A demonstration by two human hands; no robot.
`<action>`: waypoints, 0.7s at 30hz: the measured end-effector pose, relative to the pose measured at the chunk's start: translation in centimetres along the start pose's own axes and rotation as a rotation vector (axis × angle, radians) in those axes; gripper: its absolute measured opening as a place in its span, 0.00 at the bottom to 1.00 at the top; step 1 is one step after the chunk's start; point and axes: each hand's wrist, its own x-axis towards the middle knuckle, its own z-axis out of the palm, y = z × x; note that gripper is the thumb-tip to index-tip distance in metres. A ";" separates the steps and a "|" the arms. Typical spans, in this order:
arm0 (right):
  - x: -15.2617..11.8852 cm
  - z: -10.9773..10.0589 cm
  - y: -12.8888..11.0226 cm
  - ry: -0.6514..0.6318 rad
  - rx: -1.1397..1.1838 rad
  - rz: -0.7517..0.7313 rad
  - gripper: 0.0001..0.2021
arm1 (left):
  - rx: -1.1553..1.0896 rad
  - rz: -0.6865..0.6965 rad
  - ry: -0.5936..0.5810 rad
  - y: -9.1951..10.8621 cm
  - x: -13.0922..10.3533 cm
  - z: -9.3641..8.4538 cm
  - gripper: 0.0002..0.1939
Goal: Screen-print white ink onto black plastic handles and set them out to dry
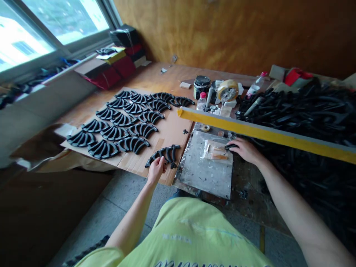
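My left hand (157,170) is closed at the near edge of a fan-shaped row of curved black pieces (170,151) lying on the cardboard; its fingertips partly hide what they grip. My right hand (246,150) pinches a small black piece (230,147) over the right side of a grey metal plate (205,174). Under that piece, a clear plastic sheet (207,157) with orange-brown strips (219,156) lies on the plate. Small black bits (173,165) sit beside the plate's left edge.
Several similar black fans (133,129) cover the cardboard (167,126) to the left. A yellow-and-grey bar (250,128) crosses above the bench on the right, before a large heap of black parts (306,111). A tape roll (228,91), jar (201,86) and bottles (256,87) stand behind.
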 end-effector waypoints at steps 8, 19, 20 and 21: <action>6.0 5.3 -3.8 -0.007 0.119 0.060 0.20 | -0.067 0.176 -0.112 8.2 1.8 3.6 0.23; -0.4 9.5 -4.9 0.066 -0.169 -0.070 0.25 | -0.500 0.406 -0.253 21.7 0.0 6.9 0.28; -0.5 9.0 -4.2 0.104 -0.138 -0.049 0.25 | -0.495 0.408 -0.277 22.2 -0.2 7.1 0.29; -0.8 8.1 -3.3 0.165 -0.103 -0.008 0.23 | -0.487 0.408 -0.290 22.3 -0.5 7.2 0.30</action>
